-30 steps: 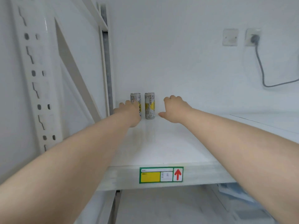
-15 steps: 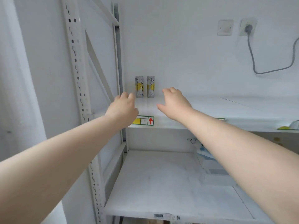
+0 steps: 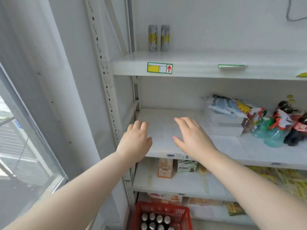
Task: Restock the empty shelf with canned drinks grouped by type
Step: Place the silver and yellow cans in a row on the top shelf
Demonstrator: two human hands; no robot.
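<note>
At the back left corner of the upper shelf [image 3: 199,70], two slim grey-and-yellow cans [image 3: 152,39] stand upright side by side, just apart, with what looks like the same design. They are the only drinks seen on that shelf. A price label [image 3: 159,68] sits on its front edge just below them.

Both hands hang lower, in front of the left end of the middle shelf [image 3: 232,151], and neither holds anything. The left hand [image 3: 135,143] is palm down with its fingers loosely bent. The right hand [image 3: 192,138] is palm down with its fingers spread and nearly straight. Neither touches a can.

On the floor below the left end of the shelving, a red basket [image 3: 182,211] holds close-packed drinks [image 3: 155,220], seen only as round silver tops. Their type cannot be told from here. Bottles [image 3: 292,128] and packets [image 3: 227,105] fill the right part of the middle shelf.

As a judgement, the restock has barely begun: one pair of one kind is set down, and a first group is started at the corner. Nearly the whole upper shelf is left to fill, and the basket looks well stocked. The likely next step is to fetch more from it and match like with like.
</note>
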